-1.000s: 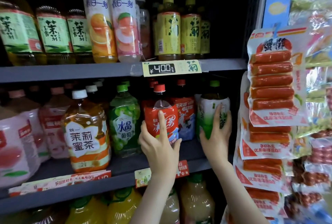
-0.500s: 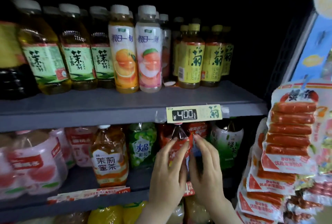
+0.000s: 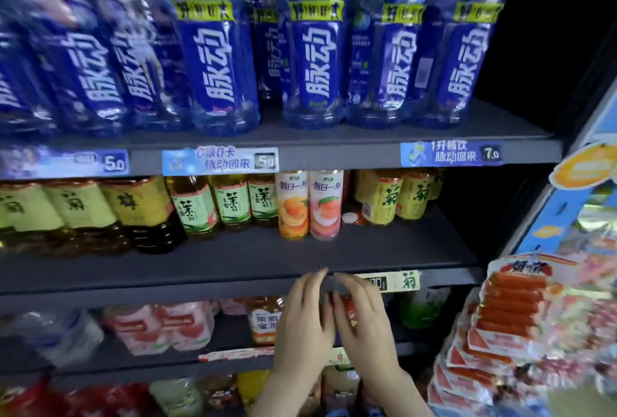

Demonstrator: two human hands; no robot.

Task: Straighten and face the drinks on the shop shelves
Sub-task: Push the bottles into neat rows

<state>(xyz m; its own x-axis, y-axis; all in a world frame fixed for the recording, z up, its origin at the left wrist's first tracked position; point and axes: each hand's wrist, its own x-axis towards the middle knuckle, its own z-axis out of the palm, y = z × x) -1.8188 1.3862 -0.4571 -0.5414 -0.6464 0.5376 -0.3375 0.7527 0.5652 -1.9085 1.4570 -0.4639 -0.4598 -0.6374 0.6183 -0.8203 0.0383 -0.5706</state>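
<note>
My left hand [image 3: 303, 326] and my right hand [image 3: 365, 326] are side by side at the third shelf down, fingers straight and pointing up. Between them shows a strip of a red-labelled bottle [image 3: 351, 312], which both hands flank; the motion blur hides whether they press it. To the left of my hands stands an orange jasmine tea bottle [image 3: 263, 323], and to their right a green bottle [image 3: 422, 309]. On the shelf above stand two fruit drinks [image 3: 309, 204], green-label tea bottles [image 3: 213, 204] and yellow-label bottles [image 3: 390, 197].
Large blue bottles [image 3: 317, 49] fill the top shelf. A price tag [image 3: 400, 281] hangs on the shelf edge right above my hands. Packs of red sausages [image 3: 514, 303] hang at the right. Pink multipacks [image 3: 160, 326] sit at the lower left.
The view has tilted upward, bringing the top shelf of blue bottles into sight. My right hand left the green bottle and came in beside the left at the red bottle.
</note>
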